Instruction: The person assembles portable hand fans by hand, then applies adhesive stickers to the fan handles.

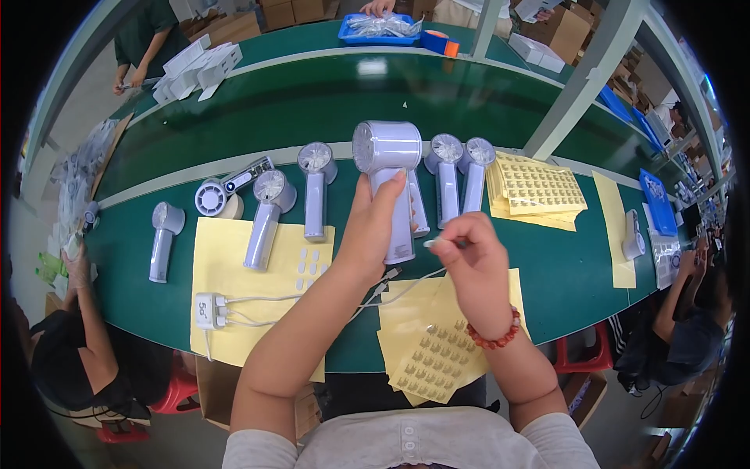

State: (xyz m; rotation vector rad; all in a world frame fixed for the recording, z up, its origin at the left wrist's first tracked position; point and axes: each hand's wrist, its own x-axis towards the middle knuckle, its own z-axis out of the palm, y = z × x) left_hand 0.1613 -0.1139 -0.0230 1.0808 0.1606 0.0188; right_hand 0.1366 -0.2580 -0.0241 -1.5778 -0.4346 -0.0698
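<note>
Clasping a lavender hand fan (401,215) by its handle at the centre of the frame, with the left hand (366,234) wrapped round it, the thumb laid over the front, and the fan's head uppermost. Pinching a small white plug (429,244) in the right hand (475,250), with a narrow grip of thumb and forefinger, just right of the handle's lower end. Trailing a white cable (422,280) below that hand toward the lower left, probably joined to the plug, though partly hidden by the fingers.

Seems to be at the step of bringing plug and fan together, likely for a charging check, with no join visible yet. Calls next, most likely, for turning the handle's socket toward the plug, steadying the fan, lining up the tip and pushing straight in. Cannot make out the socket from here.

Note a white charger (209,311) at the lower left, lying on a yellow sheet (226,262) with cables plugged in, and a loose plug end (391,274) below the held fan. See other lavender fans (315,191) on the green worktop (125,266), left and right of centre, and stacked sticker sheets (539,191) at the right of centre.
</note>
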